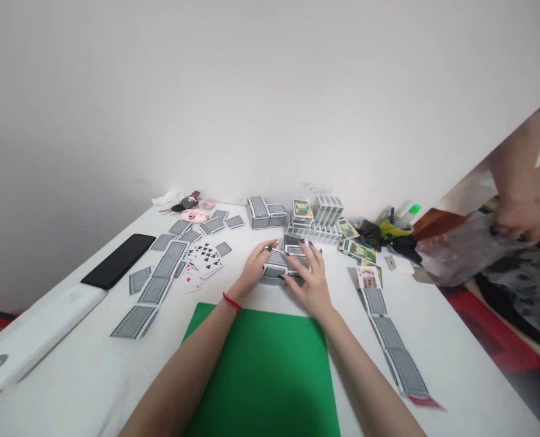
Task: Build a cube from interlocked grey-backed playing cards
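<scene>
Grey-backed playing cards (276, 259) lie in small stacks on the table between my hands. My left hand (253, 268), with a red string on its wrist, curls its fingers against the left edge of these cards. Fingers apart, my right hand (314, 285) rests over their right side, fingertips touching the cards. A green mat (265, 370) lies under my forearms. Just behind my hands, a white-and-green block of card boxes (315, 232) carries a single card box (302, 210). Thicker stacks of grey-backed cards (259, 212) stand to its left.
Left are a row of cards (163, 276), face-up cards (206, 258), a black phone (118, 261) and a white device (42, 340). Another card row (391, 334) runs down the right, near a yellow-green holder (395, 227). Beyond the right edge, a person's hand (520, 218) is near a plastic bag.
</scene>
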A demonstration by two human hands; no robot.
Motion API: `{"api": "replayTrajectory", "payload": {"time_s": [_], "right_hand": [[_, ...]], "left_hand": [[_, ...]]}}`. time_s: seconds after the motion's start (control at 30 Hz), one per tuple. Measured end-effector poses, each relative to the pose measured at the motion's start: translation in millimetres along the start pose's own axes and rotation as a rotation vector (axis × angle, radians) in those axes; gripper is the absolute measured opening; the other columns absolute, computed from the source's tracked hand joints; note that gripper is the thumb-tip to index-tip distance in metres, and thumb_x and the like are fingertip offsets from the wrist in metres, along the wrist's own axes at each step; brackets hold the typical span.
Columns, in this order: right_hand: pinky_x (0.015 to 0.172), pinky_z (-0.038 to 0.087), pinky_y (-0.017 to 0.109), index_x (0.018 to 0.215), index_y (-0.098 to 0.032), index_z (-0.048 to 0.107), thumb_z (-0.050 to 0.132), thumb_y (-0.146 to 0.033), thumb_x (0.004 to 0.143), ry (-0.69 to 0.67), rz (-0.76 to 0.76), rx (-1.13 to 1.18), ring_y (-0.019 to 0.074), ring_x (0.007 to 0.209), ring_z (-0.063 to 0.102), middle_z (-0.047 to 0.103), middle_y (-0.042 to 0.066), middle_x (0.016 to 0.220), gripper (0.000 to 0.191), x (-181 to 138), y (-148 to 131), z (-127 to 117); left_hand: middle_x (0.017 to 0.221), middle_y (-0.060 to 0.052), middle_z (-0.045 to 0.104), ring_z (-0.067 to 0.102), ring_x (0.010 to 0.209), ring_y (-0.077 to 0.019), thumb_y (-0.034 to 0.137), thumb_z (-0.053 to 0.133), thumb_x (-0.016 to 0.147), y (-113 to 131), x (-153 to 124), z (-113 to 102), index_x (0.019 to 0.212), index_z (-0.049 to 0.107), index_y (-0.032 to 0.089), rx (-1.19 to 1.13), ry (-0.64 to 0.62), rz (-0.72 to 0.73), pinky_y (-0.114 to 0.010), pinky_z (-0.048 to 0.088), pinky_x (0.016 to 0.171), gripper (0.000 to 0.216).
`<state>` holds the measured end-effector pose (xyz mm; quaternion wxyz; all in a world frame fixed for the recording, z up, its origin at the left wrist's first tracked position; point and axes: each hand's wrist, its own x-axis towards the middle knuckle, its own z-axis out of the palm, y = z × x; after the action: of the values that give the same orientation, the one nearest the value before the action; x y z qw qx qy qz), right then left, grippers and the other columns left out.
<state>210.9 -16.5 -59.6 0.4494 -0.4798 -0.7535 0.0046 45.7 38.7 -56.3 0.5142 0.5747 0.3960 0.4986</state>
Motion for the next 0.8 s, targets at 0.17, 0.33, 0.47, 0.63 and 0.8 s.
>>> {"api": "replayTrajectory", "payload": {"time_s": [0.17,0.33,0.47,0.63,0.8], "right_hand": [[0.106,0.030,0.053,0.117,-0.028,0.058,0.051,-0.023,0.087,-0.093,-0.180,-0.057,0.0234,0.117,0.052,0.064,0.005,0.116,0.032,3.2,-23.9,9.9],[0.099,0.043,0.046,0.116,-0.023,0.060,0.045,-0.016,0.087,-0.051,-0.130,-0.055,0.0240,0.115,0.054,0.062,0.007,0.118,0.033,-1.6,-33.1,21.1],[0.097,0.046,0.046,0.115,-0.020,0.060,0.041,-0.011,0.087,-0.021,-0.151,-0.104,0.0242,0.115,0.054,0.062,0.010,0.118,0.035,-3.9,-37.0,25.4],[0.102,0.040,0.047,0.122,-0.018,0.054,0.038,-0.008,0.087,-0.033,-0.197,-0.144,0.0234,0.120,0.050,0.060,0.011,0.121,0.040,-7.6,-39.2,30.3],[0.103,0.037,0.049,0.126,-0.017,0.050,0.039,-0.009,0.087,-0.006,-0.225,-0.209,0.0241,0.124,0.045,0.058,0.012,0.124,0.041,-10.6,-40.5,38.9]], "left_hand": [[0.113,-0.008,0.062,0.055,0.106,-0.0187,0.029,0.041,0.082,-2.0,0.8,-3.0,0.106,0.059,0.015,-0.013,-0.062,0.046,-0.032,0.038,0.097,0.033],[0.112,-0.008,0.062,0.055,0.105,-0.0185,0.030,0.039,0.083,-4.0,0.7,-1.9,0.103,0.060,0.014,0.005,-0.062,0.056,-0.031,0.040,0.095,0.032],[0.107,-0.008,0.063,0.055,0.104,-0.0182,0.030,0.037,0.085,-5.5,-0.7,-0.4,0.099,0.060,0.015,0.010,-0.050,0.068,-0.031,0.039,0.095,0.030],[0.107,-0.007,0.061,0.054,0.103,-0.0177,0.028,0.035,0.086,-7.1,-3.1,-1.4,0.103,0.057,0.016,-0.028,-0.072,0.096,-0.031,0.038,0.095,0.030],[0.101,-0.006,0.060,0.055,0.095,-0.0166,0.024,0.035,0.084,-8.0,-3.8,1.3,0.098,0.055,0.016,-0.110,-0.069,0.080,-0.029,0.040,0.090,0.026]]}}
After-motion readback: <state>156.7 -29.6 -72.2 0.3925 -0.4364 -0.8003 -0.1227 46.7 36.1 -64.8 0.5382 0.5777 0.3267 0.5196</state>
